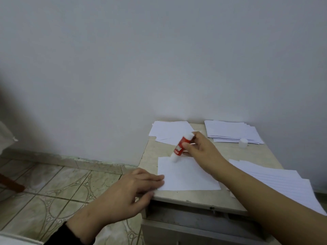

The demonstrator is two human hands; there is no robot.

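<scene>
Pale grey wall (pixel 159 68) and patterned floor tiles (pixel 62 188) frame a small table (pixel 256 152). Near its 6 o'clock edge lies a white sheet (pixel 187 175). The left hand (pixel 131 190), fingers straight and flat, presses the sheet's 9 o'clock edge, likely to stop it sliding. The right hand (pixel 203 152) curls thumb and fingers round a red glue stick (pixel 179 147), which is tilted tip-down onto the sheet's 11 o'clock corner, apparently to spread glue, at 1 o'clock from the left hand. Its cap (pixel 243 143) stands aside at 2 o'clock, beside a paper stack (pixel 230 131).
</scene>
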